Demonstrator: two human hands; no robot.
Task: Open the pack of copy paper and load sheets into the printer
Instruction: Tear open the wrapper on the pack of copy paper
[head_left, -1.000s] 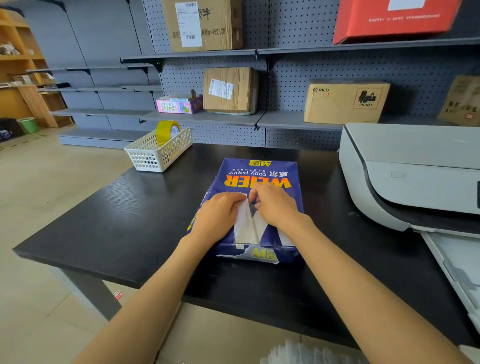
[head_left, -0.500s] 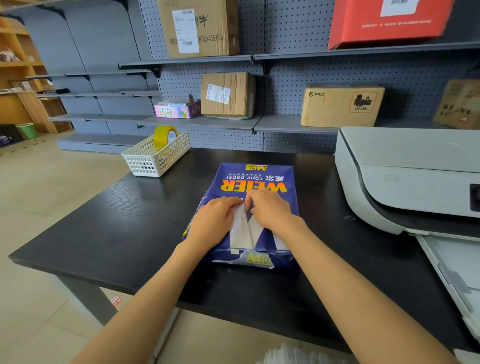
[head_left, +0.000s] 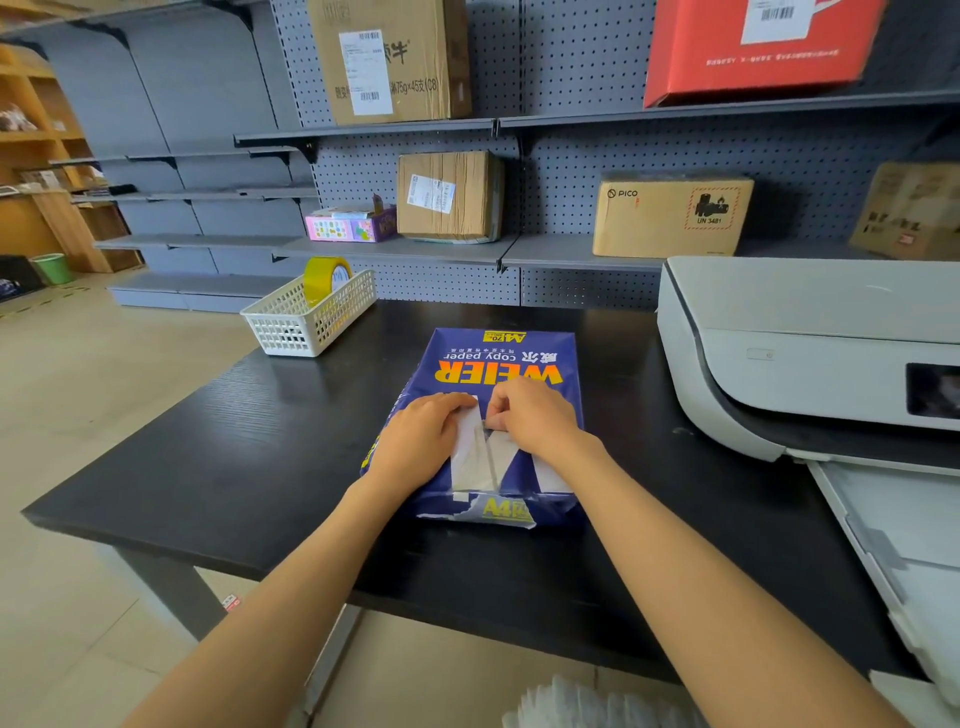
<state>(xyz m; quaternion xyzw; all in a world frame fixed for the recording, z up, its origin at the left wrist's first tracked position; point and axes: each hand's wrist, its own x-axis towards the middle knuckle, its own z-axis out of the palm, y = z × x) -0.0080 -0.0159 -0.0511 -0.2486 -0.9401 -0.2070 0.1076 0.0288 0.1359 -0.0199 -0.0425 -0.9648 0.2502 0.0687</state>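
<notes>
A blue pack of copy paper (head_left: 498, 358) with orange lettering lies flat on the black table (head_left: 260, 467). Its wrapper is torn open down the middle at the near end, and white sheets (head_left: 488, 457) show in the gap. My left hand (head_left: 415, 441) grips the left flap of the wrapper. My right hand (head_left: 535, 415) pinches the right flap, thumb and fingers curled at the top of the tear. A white printer (head_left: 779, 353) stands on the table at the right, with its paper tray (head_left: 893, 545) sticking out toward me.
A white mesh basket (head_left: 291, 327) holding a roll of yellow tape (head_left: 324, 278) sits at the table's far left corner. Grey pegboard shelves (head_left: 571, 249) behind carry cardboard boxes and a red box (head_left: 753, 52). A torn scrap of wrapper (head_left: 498, 512) hangs at the pack's near edge.
Both hands hold the same place on the flaps. The tear looks slightly wider and longer. The camera has shifted a little.
</notes>
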